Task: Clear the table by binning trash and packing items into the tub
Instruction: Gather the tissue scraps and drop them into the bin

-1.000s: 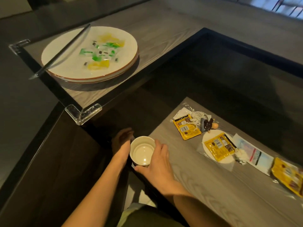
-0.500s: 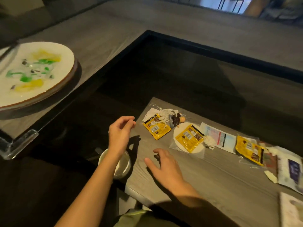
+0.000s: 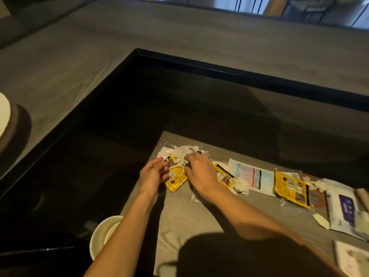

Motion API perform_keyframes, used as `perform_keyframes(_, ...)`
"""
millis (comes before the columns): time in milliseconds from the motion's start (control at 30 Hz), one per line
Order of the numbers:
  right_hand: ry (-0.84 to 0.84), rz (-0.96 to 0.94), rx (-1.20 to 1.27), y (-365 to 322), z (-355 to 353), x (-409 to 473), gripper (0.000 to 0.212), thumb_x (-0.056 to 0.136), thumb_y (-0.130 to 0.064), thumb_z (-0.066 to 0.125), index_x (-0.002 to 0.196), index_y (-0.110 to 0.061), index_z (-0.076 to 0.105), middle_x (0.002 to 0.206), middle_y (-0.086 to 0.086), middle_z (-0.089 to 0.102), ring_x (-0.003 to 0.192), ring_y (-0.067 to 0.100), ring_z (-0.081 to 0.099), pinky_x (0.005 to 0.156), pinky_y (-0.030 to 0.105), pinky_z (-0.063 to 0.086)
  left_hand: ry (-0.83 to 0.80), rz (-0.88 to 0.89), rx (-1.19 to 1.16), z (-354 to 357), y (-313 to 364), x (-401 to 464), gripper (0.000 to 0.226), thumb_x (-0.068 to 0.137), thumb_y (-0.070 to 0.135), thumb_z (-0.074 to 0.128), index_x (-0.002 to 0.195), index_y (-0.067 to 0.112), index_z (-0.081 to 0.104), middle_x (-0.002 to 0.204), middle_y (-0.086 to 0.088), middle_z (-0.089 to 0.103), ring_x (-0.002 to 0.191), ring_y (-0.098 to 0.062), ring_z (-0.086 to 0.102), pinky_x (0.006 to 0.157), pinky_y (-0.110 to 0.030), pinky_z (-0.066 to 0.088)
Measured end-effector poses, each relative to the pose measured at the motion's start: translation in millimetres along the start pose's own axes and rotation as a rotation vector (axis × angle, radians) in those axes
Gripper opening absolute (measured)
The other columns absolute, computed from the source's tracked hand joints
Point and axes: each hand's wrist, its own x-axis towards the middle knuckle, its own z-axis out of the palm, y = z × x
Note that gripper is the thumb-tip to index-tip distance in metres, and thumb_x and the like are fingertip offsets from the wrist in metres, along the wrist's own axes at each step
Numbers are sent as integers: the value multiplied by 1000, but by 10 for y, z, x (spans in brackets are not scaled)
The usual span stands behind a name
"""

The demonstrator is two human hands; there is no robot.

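1. Left hand (image 3: pixel 152 175) sits at the near-left corner of the grey wood-grain table (image 3: pixel 185 214), palm turned inward, fingers loosely curled and slightly apart, their tips touching the left edge of a yellow foil sachet (image 3: pixel 176 178).
2. Right hand (image 3: pixel 200 172) lies palm down just right of that sachet, fingers spread and bent over the litter; cannot tell if they pinch anything.
3. The sachet lies flat on the table between the two hands, with a crumpled white tissue wad (image 3: pixel 178 161) on its upper end.
4. Behind the hands: a round white printed lid or disc (image 3: pixel 184 150) on clear crinkled plastic wrap, near the table's far-left corner.
5. A second yellow sachet (image 3: pixel 224 176) is just right of the right hand, partly hidden by it; another white tissue clump (image 3: pixel 242 185) touches its right side.
6. Further right: a white printed paper packet with a red stripe (image 3: pixel 252 179), then a third yellow sachet (image 3: pixel 291 188) on clear film, then a white packet with purple print (image 3: pixel 343 206) near the right edge.
7. A round white bowl (image 3: pixel 102 233) sits low, off the table's left edge, under the left forearm, over a dark floor area; what it rests on is too dark to tell.
8. The edge of a white plate with a brown rim (image 3: pixel 8 124) shows at far left on the raised grey counter.
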Motion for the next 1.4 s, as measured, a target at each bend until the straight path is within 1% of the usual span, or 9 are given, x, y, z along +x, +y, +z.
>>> perform_keyframes(133,-182,-11,-84,-87,84,365,54,92,-22,51,142,-16,30,151,10,32,143,26,19,117,47,9,-49,-54,-154,64,42,153,32,96,9,41,125,9,54,114,-10,63,98,-15,61,90,-30,49)
perform_keyframes(267,-168,-8,-199,-83,196,484,42,90,-9,52,130,-17,46,142,8,44,137,26,29,115,54,5,-80,-79,-258,100,80,252,39,96,7,38,135,5,46,135,-15,53,122,-22,53,107,-34,40)
perform_keyframes(367,-46,-13,-123,-42,210,467,32,90,-11,54,121,-18,57,133,5,54,129,23,39,114,47,14,-64,-83,-315,101,93,282,39,96,6,41,134,5,47,136,-14,54,118,-20,54,103,-31,41)
perform_keyframes(500,154,73,439,-183,89,318,22,90,-21,57,110,-16,64,112,4,65,110,18,53,99,40,42,-90,-115,-423,110,76,284,38,95,14,44,132,6,50,131,-13,58,113,-19,57,99,-30,44)
perform_keyframes(600,91,56,715,-389,98,82,15,86,-19,63,100,-22,64,101,1,67,97,10,61,85,36,55,-190,-148,-491,200,65,176,35,95,31,43,116,9,60,110,-10,67,104,-21,63,92,-35,48)
perform_keyframes(833,129,-20,371,-261,159,-355,41,85,-43,41,113,-26,65,123,-5,62,120,13,44,102,26,26,-269,-346,-704,259,-71,128,25,91,14,51,112,9,62,121,-11,64,110,-21,62,83,-33,51)
perform_keyframes(1033,306,457,331,492,-217,-586,39,90,-22,57,128,-24,51,143,0,41,135,18,29,114,41,26,-289,-315,-712,332,-137,101,26,93,6,47,117,4,57,113,-16,64,106,-25,63,86,-34,52)
perform_keyframes(1267,130,371,188,911,-228,-765,29,85,-6,60,113,-10,63,126,12,56,119,27,47,102,37,38,-314,-351,-645,516,-288,-93,30,93,6,47,122,3,55,122,-19,61,102,-25,63,91,-36,49)
perform_keyframes(1400,227,422,288,964,-215,-787,18,87,0,56,98,-8,69,108,11,65,100,25,59,86,31,47,-335,-334,-582,601,-405,-291,40,94,5,46,134,2,47,130,-19,57,113,-26,59,99,-37,45)
